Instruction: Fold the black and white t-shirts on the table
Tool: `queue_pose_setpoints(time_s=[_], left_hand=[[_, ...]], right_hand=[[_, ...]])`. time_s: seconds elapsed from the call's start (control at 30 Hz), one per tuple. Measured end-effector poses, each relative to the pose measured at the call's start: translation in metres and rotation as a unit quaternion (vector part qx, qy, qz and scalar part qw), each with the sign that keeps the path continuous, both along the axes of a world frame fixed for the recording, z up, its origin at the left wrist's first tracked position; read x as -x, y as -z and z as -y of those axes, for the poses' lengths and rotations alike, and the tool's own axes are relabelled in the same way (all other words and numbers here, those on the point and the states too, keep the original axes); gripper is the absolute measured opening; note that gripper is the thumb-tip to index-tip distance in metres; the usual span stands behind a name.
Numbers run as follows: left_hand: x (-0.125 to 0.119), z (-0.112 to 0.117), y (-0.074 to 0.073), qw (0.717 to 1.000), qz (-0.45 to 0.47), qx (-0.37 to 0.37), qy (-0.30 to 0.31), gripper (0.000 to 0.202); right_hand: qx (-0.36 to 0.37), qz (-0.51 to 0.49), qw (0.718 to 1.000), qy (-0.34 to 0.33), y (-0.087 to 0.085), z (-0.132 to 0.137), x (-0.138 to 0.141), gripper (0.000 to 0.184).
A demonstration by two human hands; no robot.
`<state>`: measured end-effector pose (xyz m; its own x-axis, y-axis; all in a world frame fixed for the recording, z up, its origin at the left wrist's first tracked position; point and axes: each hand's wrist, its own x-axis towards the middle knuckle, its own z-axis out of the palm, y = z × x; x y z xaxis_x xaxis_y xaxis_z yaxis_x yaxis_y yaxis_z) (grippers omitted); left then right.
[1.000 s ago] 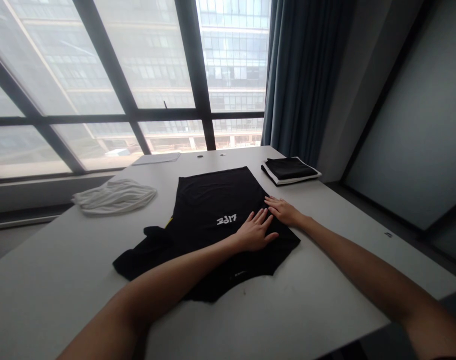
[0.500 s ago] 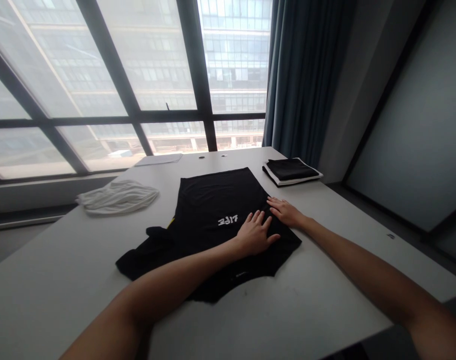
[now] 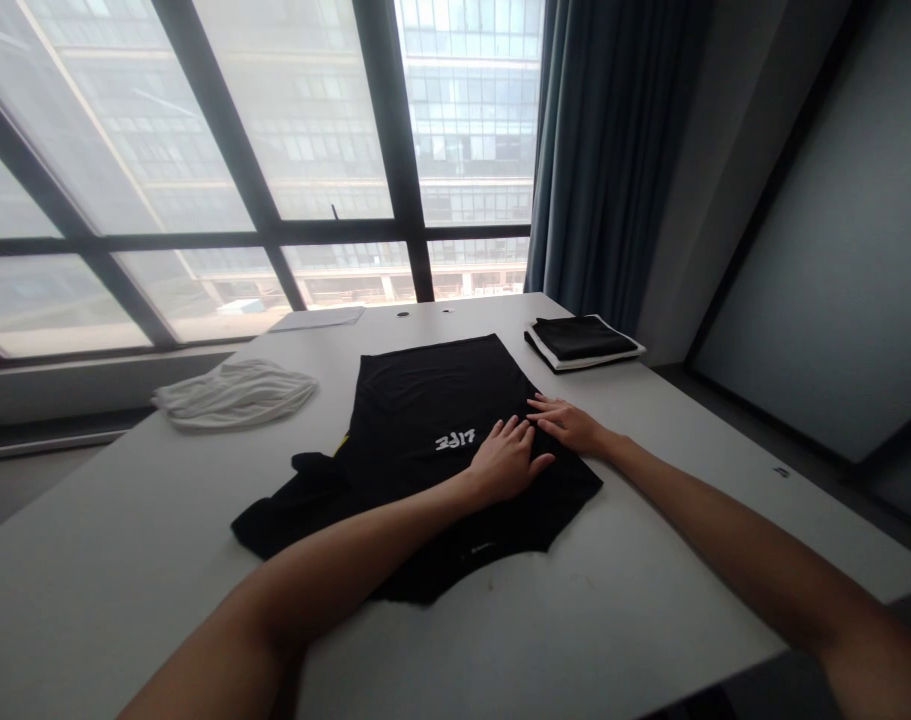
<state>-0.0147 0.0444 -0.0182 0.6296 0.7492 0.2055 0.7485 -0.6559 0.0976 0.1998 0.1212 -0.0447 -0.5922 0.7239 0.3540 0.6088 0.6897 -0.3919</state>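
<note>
A black T-shirt (image 3: 425,390) lies spread on the white table (image 3: 650,560), its neckline towards me and its hem towards the window. White lettering on its front shows upside down. My left hand (image 3: 504,460) rests flat on the shirt just right of the lettering, fingers stretched out. By the shirt's right side, my right hand (image 3: 566,424) lies on the cloth with its fingers extended, their tips close to those of my left hand. The sleeve on the left is partly bunched, and a bit of yellow shows at that side.
A crumpled white garment (image 3: 234,395) lies to the left. Folded black and white clothes (image 3: 584,343) are stacked at the back right. A flat pale sheet (image 3: 318,319) sits at the far edge near the window. A blue curtain (image 3: 612,150) hangs behind the stack.
My right hand has shifted slightly left on the shirt, and my left hand has moved a little up and left. The shirt's outline looks the same.
</note>
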Motion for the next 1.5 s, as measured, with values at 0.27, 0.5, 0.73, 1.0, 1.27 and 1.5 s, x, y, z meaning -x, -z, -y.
queue_pose_setpoints(time_s=[0.27,0.5,0.73,1.0,1.27,1.5], left_hand=[[0.002,-0.002,-0.001,1.000,0.014,-0.004,0.005,0.060],[0.000,-0.001,-0.001,1.000,0.018,-0.001,0.001,0.055],[-0.001,-0.005,0.006,0.997,0.014,0.001,-0.073,0.068],[-0.001,-0.007,0.009,0.996,0.013,0.011,-0.092,0.071],[-0.002,-0.007,0.009,0.993,0.018,0.020,-0.118,0.065],[-0.004,-0.007,0.007,0.991,0.014,0.041,-0.128,0.073]], right_hand=[[-0.016,-0.060,0.998,-0.005,0.001,-0.002,0.000,0.035],[-0.028,-0.029,0.999,0.004,0.004,-0.004,0.000,0.040],[-0.023,-0.036,0.999,0.019,0.003,-0.003,0.000,0.039],[-0.024,-0.041,0.999,0.006,0.002,-0.002,-0.001,0.042],[-0.029,-0.043,0.999,0.009,0.004,-0.003,-0.001,0.043],[-0.035,-0.039,0.999,0.012,0.004,-0.003,-0.001,0.041]])
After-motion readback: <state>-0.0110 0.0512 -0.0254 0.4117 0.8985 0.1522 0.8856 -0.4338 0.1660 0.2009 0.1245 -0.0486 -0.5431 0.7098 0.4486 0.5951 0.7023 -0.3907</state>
